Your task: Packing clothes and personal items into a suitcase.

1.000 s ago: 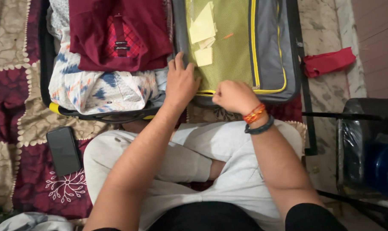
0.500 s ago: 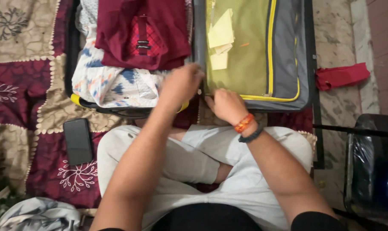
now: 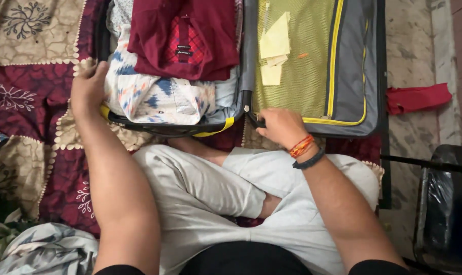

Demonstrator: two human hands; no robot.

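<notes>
Hands grip the open suitcase (image 3: 312,127) wide apart, left hand (image 3: 88,89) on its outer left corner, right hand (image 3: 279,127) pinching the lid's near edge.

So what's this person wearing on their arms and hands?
Both forearms are bare. Black short sleeves show at the bottom edge. The right wrist carries an orange-red thread band and a dark beaded bracelet. Nothing shows on the left hand or right hand.

The suitcase (image 3: 353,61) has matt grey cloth with a yellow-green mesh panel (image 3: 302,61); the folded shirts (image 3: 180,35) are soft cloth.
</notes>
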